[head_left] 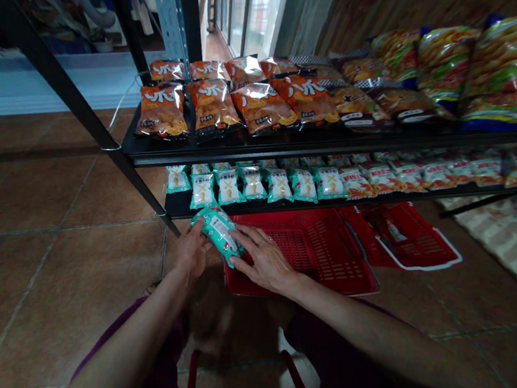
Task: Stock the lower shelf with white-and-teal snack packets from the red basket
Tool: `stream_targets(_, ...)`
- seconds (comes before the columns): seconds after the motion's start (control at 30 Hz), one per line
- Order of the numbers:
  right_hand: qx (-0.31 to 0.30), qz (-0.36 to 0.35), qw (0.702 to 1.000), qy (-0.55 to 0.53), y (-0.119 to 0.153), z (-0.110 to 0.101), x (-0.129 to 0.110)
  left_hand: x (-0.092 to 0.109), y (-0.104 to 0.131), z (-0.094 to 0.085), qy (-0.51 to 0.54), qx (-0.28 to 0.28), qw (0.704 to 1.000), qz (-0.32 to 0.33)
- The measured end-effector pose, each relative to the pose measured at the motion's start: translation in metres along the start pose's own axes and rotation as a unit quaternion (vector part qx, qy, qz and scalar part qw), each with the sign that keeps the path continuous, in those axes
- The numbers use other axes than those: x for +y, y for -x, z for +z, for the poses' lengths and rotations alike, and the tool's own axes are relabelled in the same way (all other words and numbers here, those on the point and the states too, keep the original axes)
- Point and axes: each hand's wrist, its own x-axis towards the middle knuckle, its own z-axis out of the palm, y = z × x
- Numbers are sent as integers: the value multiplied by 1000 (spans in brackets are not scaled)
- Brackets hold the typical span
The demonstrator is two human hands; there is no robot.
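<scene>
A teal snack bag (219,233) is held between my two hands, over the left end of a red basket on the floor. My left hand (194,248) grips its left end, with the fingers partly hidden behind it. My right hand (262,257) closes on the other end, thumb below and fingers along the top. Just beyond, similar teal and white snack bags (228,187) stand in rows on the lower shelf (178,206). The red shopping basket (366,278) sits under that shelf.
Orange snack bags (211,106), brown bags (361,107) and large yellow bags (506,72) fill the upper shelf. White and red bags (408,175) line the lower shelf's right side. A second red basket (424,237) lies at right. A black rack post (64,85) slants at left.
</scene>
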Motion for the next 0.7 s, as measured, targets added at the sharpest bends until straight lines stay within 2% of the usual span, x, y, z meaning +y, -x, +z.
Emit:
stream_targets(0.37, 4, -47, 998, 28, 6, 6, 3, 9, -1, 0, 66, 20, 996, -47)
stream_targets(0.47, 9, -12, 1000, 19, 5, 7, 2, 6, 3, 2, 42, -5, 999, -29)
stream_targets(0.6, 18, 68, 996, -63, 2, 10, 2, -1, 12, 6, -44, -53, 996, 64)
stream_targets(0.7, 28, 115, 985, -127, 1, 11, 4, -4, 15, 9, -72, -70, 992, 78)
